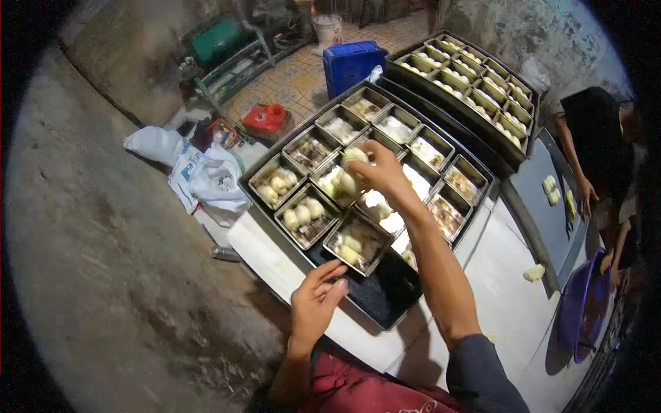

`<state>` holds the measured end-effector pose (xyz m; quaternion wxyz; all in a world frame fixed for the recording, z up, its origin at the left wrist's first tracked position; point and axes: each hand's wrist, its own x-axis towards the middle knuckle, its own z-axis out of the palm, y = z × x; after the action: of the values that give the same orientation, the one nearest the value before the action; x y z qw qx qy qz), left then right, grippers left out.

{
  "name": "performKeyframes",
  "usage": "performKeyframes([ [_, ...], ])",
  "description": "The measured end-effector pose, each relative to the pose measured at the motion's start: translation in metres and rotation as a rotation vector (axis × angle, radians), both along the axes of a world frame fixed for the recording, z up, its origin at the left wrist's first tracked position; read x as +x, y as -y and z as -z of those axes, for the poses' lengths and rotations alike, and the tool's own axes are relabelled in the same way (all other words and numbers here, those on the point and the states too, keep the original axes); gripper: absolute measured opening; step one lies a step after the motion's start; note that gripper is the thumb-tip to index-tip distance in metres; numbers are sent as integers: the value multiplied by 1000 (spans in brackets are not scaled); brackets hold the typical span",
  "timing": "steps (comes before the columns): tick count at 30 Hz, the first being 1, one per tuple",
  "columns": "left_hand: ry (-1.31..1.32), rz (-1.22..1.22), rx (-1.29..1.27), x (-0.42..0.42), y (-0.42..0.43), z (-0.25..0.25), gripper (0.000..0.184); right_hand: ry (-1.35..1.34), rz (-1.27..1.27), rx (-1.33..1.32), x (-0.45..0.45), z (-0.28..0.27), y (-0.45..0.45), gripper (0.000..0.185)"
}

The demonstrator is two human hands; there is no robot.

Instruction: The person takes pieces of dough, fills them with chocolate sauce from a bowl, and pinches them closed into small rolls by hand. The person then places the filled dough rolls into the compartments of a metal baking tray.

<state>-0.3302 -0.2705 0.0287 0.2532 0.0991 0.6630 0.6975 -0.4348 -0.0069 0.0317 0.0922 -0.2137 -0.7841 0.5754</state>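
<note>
Right hand pinches a pale dough piece between fingers and thumb, above a middle tin that already holds several; a loose grip could let the soft piece slip and land on its neighbours or across the rim. Left hand is half spread, fingers loosely bent and thumb apart, holding nothing, just beside the front tin; whether a fingertip touches its rim I cannot tell. A careless nudge there could skew that tin or roll the pieces inside against each other. Because the right forearm reaches low over the other tins on the dark tray, a sleeve or wrist could catch a rim or brush their insides. The tray itself sits close to the near side of the white bench, so leaning on it might shift it. Farther right, a loose dough lump lies near the purple basin, where a passing elbow could knock it, and another person's hand works near more dough.
</note>
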Motion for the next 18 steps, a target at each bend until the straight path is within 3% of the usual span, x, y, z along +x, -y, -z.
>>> performKeyframes([
  [3,23,-83,-69,-27,39,16,41,-149,124,2,-108,55,12,62],
  [5,49,-126,-98,-37,57,26,41,2,112,47,-126,38,34,58],
  [8,113,-182,-160,-48,72,29,40,215,32,730,-155,57,50,39],
  [9,118,-194,-173,-51,73,28,39,339,-69,782,-157,37,55,32],
  [10,132,-201,-166,-53,75,28,39,280,-111,885,-160,34,51,25],
  [12,148,-204,-148,-58,77,25,39,322,-212,945,-156,14,48,21],
  [13,171,-198,-162,-67,74,18,39,177,-264,990,-158,29,36,19],
  [16,153,-196,-143,-74,65,20,39,130,-267,1101,-153,43,31,19],
  [17,108,-190,-119,-75,63,20,40,139,-271,981,-151,45,28,23],
  [18,87,-188,-151,-76,60,19,40,-17,-199,936,-142,52,22,28],
])
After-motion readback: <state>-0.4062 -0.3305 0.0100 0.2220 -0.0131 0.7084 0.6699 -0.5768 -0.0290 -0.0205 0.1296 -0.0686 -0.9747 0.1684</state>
